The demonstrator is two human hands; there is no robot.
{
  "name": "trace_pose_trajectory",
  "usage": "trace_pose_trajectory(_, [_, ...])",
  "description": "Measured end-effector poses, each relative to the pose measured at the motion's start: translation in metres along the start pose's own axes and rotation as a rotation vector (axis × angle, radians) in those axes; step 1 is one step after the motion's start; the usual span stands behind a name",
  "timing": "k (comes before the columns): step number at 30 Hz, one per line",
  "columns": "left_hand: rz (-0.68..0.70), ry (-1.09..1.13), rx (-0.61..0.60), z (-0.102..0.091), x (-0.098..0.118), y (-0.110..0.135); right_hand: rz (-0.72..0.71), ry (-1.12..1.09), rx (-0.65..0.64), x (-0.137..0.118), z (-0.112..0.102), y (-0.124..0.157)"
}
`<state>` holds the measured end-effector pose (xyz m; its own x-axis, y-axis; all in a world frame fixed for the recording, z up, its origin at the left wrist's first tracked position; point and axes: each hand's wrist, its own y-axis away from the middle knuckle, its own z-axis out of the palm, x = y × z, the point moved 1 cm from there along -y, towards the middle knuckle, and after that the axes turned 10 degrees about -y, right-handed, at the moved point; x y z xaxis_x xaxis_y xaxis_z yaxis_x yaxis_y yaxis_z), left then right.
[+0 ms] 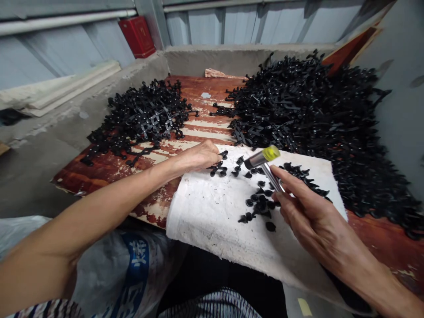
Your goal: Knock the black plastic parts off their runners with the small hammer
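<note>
R hand (308, 216) closed round the steel handle of a small yellow-tipped hammer (261, 158), thumb on top, head sticking up past the fingertips over the pad. L hand (197, 157) resting on the pad edge, fingers curled, tips right by a few small black plastic parts (217, 169); can't tell if it's pinching one. More parts scattered on white cloth pad (212, 221) betw. both hands, a cluster just below R hand's fingers. Big heap of black parts (308, 115) ahead of R hand, smaller heap (139, 117) ahead of L hand, both on a worn red-painted board (109, 174). Printed sack (132, 274) under L forearm.
</note>
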<state>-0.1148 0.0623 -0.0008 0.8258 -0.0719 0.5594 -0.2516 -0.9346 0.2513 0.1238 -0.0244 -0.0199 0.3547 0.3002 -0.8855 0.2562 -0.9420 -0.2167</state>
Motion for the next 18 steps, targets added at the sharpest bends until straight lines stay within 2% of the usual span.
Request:
trace_pose_trajectory(2, [-0.036,0.013,0.002,0.001,-0.001,0.000,-0.133,0.141,-0.040,0.000,0.002,-0.017])
trace_pose_trajectory(5, [-0.068,0.005,0.011,0.001,0.000,0.000,-0.238,0.254,-0.081,-0.003,0.008,-0.040])
trace_pose_trajectory(8, [-0.063,-0.006,0.009,0.001,0.001,0.000,-0.317,0.319,-0.022,-0.009,0.014,-0.054])
trace_pose_trajectory(10, [-0.065,-0.021,0.006,0.001,0.001,0.000,-0.329,0.405,-0.027,-0.012,0.019,-0.060])
trace_pose_trajectory(15, [-0.060,0.044,0.012,0.005,-0.008,-0.002,-0.286,0.532,-0.170,-0.013,0.025,-0.066])
trace_pose_trajectory(18, [-0.002,0.132,0.007,0.008,-0.018,-0.004,-0.320,0.496,-0.083,-0.018,0.022,-0.066])
